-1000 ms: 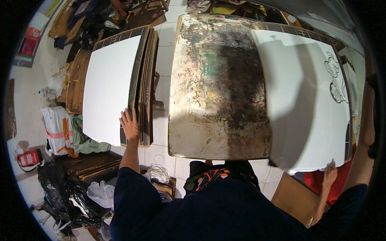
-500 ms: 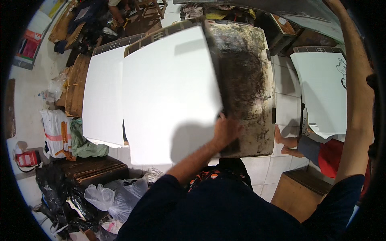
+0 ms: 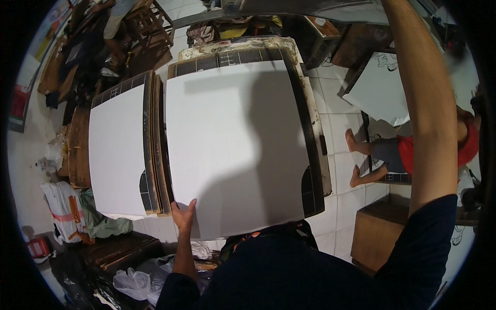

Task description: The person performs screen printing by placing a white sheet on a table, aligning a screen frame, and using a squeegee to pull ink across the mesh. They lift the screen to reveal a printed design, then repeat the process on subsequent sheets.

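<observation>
A large black board bearing a white sheet (image 3: 217, 129) lies flat on the stained table (image 3: 323, 175). Black strips of the board with white line marks show along its far and right edges. My left hand (image 3: 184, 214) is at the board's near-left corner, thumb and fingers spread apart and touching its edge. My right forearm rises along the right side to the top rim, where the hand passes out of the picture. Close to that arm, a raised grey panel (image 3: 310, 7) spans the top. Shadow covers much of the sheet.
On the left stands a stack of similar boards (image 3: 116, 155) topped with a white sheet. A person in a red top (image 3: 467, 139) is at the right, near more sheeted boards (image 3: 380, 93). A wooden box (image 3: 380, 232) stands near right; plastic bags (image 3: 139, 281) lie near left.
The sheeted board has moved right off the left stack, and now covers most of the stained table. My left hand has gone from its right edge to its near-left corner.
</observation>
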`<state>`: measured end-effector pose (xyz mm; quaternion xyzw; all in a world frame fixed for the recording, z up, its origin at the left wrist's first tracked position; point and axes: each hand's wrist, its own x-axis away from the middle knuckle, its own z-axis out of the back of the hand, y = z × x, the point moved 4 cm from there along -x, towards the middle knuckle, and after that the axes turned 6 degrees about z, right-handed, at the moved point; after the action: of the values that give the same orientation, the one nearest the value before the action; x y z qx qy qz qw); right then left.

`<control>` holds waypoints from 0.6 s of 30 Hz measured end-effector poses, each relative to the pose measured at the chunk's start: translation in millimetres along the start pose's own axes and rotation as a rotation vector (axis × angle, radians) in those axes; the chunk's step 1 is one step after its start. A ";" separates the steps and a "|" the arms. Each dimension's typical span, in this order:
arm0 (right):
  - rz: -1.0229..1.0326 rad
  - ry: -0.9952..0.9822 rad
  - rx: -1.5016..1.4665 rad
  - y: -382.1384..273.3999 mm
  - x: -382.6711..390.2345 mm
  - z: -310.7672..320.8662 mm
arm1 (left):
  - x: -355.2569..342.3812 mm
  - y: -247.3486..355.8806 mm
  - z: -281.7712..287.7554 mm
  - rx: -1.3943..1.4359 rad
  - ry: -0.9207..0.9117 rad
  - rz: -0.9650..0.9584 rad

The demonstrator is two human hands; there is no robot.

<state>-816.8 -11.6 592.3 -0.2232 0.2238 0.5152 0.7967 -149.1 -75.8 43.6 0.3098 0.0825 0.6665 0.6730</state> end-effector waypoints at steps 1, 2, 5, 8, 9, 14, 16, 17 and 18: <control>0.007 -0.020 -0.023 1.1 -3.0 -0.9 | -2.7 12.6 -1.0 -0.027 0.018 -0.016; 0.013 0.013 -0.043 1.8 -5.5 0.5 | -4.6 25.4 -0.7 -0.015 0.059 -0.057; 0.041 -0.034 -0.042 6.0 -9.9 2.9 | -6.6 46.7 -4.0 -0.110 0.021 0.013; -0.019 0.001 -0.025 13.0 -22.4 0.7 | -2.8 53.9 -1.9 -0.144 -0.014 0.111; -0.016 -0.003 -0.016 15.0 -27.0 -1.4 | -1.8 57.6 0.2 -0.136 0.021 0.085; 0.061 -0.010 -0.054 24.1 -47.2 -5.0 | -14.4 71.3 -2.7 -0.130 0.121 -0.014; 0.056 -0.020 -0.063 24.9 -49.6 -3.8 | -25.0 61.5 -13.4 -0.124 0.079 0.094; 0.052 -0.012 -0.054 23.5 -48.8 -2.1 | -28.6 53.9 -17.0 -0.118 0.098 0.119; 0.053 0.000 -0.049 20.7 -46.6 0.4 | -34.5 47.9 -23.3 -0.086 0.083 0.096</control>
<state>-853.0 -37.4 617.3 -0.2366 0.2170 0.5416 0.7770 -205.2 -105.2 40.0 0.2565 0.0668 0.7133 0.6488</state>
